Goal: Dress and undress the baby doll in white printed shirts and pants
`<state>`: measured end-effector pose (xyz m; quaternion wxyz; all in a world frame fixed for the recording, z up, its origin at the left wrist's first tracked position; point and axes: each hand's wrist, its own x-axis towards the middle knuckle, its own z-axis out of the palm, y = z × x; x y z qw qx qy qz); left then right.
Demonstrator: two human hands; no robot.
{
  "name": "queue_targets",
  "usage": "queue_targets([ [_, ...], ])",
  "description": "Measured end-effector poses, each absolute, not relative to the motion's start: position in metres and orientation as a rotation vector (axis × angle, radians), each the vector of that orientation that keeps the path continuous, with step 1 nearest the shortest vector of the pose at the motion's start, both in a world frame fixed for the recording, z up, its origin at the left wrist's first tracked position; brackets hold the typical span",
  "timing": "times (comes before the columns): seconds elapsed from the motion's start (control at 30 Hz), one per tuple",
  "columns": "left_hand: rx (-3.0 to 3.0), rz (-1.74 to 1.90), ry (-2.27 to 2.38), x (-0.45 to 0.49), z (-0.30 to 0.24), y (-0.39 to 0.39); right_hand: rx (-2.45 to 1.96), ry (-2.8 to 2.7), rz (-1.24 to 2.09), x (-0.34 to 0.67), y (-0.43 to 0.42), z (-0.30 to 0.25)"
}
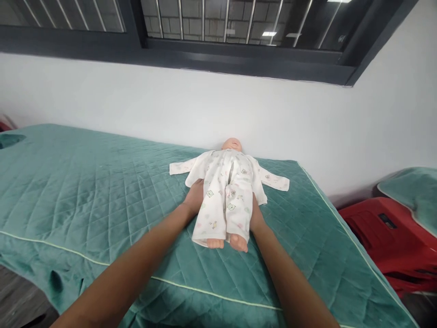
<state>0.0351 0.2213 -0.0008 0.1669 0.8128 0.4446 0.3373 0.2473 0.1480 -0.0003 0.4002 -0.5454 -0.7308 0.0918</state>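
Note:
A baby doll (227,191) in a white printed romper lies on its back on the green quilted bed cover (85,191), head toward the wall, bare feet toward me. The romper's sleeves are spread out flat to both sides. My left hand (194,197) is pressed against the doll's left side at the waist of the clothing. My right hand (255,213) grips the other side at the hip and trouser leg. Both hands' fingers are partly tucked behind the cloth, closed on the doll's sides.
The bed stands against a white wall below a dark-framed window (239,36). A red plastic object (392,237) sits on the floor to the right, beside another green-covered surface (413,191). The bed's near edge drops to a dark floor at the lower left.

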Motion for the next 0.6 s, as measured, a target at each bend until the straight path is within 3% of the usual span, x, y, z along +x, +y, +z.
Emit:
queue_targets([
  [0.6, 2.728, 0.767, 1.322, 0.013, -0.001, 0.178, -1.252, -1.774, 0.221, 0.257, 0.162, -0.013],
])
